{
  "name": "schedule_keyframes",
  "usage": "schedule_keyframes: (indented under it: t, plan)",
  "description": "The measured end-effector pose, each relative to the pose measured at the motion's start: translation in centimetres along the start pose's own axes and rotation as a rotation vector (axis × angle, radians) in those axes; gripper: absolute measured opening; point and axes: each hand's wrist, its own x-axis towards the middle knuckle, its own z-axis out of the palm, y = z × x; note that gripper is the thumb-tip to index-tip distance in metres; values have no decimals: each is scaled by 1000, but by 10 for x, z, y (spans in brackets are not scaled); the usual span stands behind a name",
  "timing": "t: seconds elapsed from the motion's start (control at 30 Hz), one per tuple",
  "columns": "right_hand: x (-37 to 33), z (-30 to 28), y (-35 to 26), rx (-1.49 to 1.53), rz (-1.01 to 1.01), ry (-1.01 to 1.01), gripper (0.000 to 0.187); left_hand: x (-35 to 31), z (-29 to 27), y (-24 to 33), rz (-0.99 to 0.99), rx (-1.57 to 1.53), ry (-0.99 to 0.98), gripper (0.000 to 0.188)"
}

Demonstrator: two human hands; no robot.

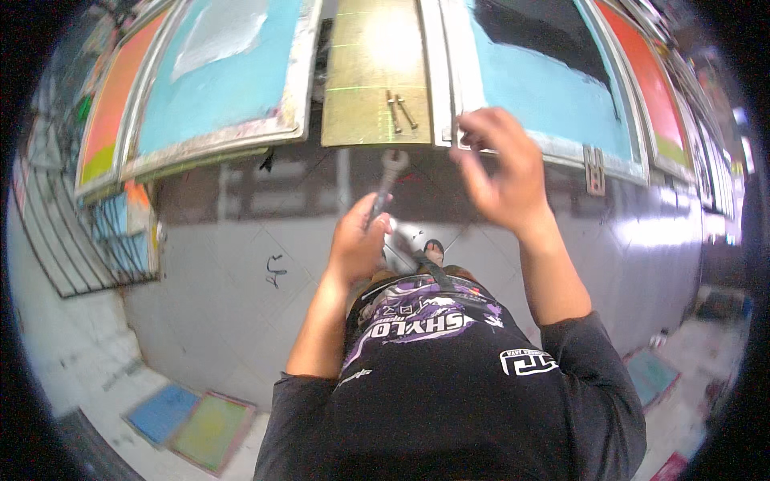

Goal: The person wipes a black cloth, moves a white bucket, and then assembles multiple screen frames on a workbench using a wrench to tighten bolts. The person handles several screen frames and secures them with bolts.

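My left hand is closed around the shank of a metal open-end wrench, its jaw pointing away from me. The wrench is in front of the near edge of a yellowish board. Two bolts lie side by side on that board, close to its near end. My right hand is raised by the near corner of a light-framed blue screen. Its thumb and curled fingers are apart and slightly blurred, with nothing visible between them. Whether the fingertips touch the frame, I cannot tell.
Another framed blue screen stands left of the board, with an orange and green one beyond. A metal bracket sticks out from the right screen's near edge. Wire racks are at the left, and coloured panels lie lower left.
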Motion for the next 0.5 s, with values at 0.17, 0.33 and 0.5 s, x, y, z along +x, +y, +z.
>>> schedule_keyframes:
  t: [0.17, 0.33, 0.5]
  plan:
    - [-42, -3, -14, -218, -73, -375, 34, 19, 13, 48, 339, 555, -409, 19]
    - [-95, -23, -1, -210, 249, -336, 26, 32, 56, 67, 369, 588, -615, 23]
    - [-135, -61, 14, -113, 481, -130, 21, 45, 127, 59, 664, 461, -683, 28]
